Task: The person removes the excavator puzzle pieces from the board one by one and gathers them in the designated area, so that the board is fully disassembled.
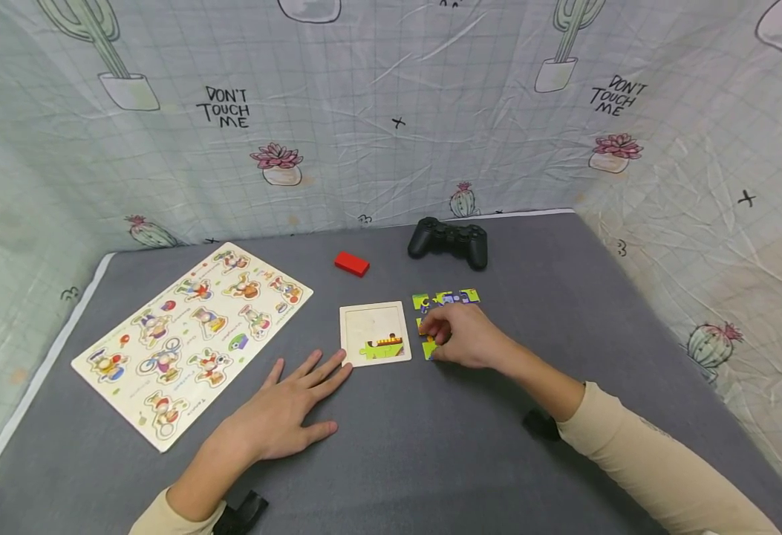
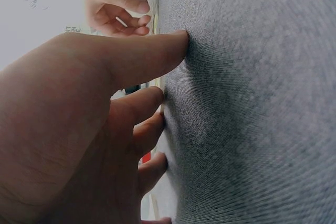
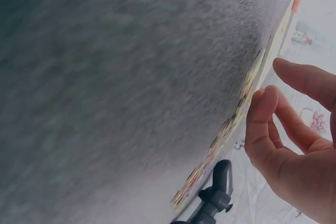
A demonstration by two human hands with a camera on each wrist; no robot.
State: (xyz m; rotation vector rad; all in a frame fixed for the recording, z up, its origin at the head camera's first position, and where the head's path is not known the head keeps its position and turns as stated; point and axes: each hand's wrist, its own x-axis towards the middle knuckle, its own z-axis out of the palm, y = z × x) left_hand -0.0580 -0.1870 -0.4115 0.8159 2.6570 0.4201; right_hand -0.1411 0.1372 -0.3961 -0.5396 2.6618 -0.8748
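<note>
A square wooden puzzle tray (image 1: 362, 321) lies mid-table, with a green and red-brown puzzle piece (image 1: 382, 348) in its lower part. My left hand (image 1: 289, 412) rests on the cloth, fingers spread, its fingertips by the tray's lower left corner. To the right of the tray lie several colorful puzzle pieces (image 1: 468, 296), green, yellow and purple. Over the near ones hovers my right hand (image 1: 466, 334), its fingers loosely bent. A gap shows between its thumb (image 3: 302, 80) and fingers in the right wrist view, and I see nothing held there. Part of the pieces is hidden under this hand.
A large picture board (image 1: 193, 334) with cartoon figures lies at the left. Behind the tray are a red block (image 1: 352, 264) and a black game controller (image 1: 448, 241). Patterned fabric (image 1: 364, 111) hangs around the grey table (image 1: 391, 461) at the back and sides.
</note>
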